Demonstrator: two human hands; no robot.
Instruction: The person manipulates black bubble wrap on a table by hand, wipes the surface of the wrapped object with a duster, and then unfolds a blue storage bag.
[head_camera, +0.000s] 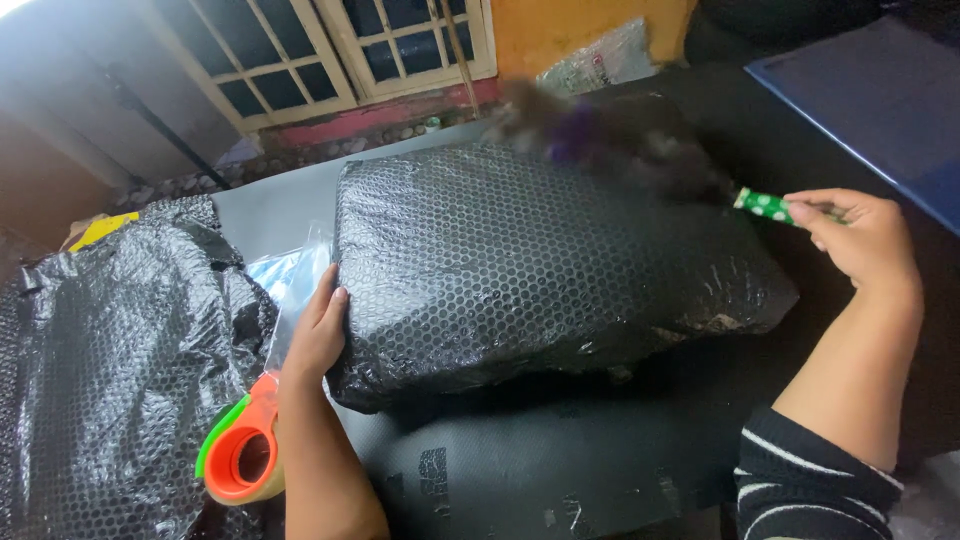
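A large parcel wrapped in black bubble wrap (540, 260) lies on a dark mat. My left hand (318, 332) rests flat against the parcel's left edge, fingers together. My right hand (858, 238) is at the parcel's right end and grips a green handle with white dots (765, 205). From that handle a dark, blurred, feathery brush head (620, 140) sweeps over the parcel's far top. A striped sleeve covers my right forearm near the bottom right.
An orange and green tape dispenser (240, 455) sits beside my left forearm. More black bubble wrap (110, 370) is heaped at the left, with a clear plastic bag (290, 275) next to the parcel. A blue board (880, 100) lies at the far right, a window frame (330, 50) behind.
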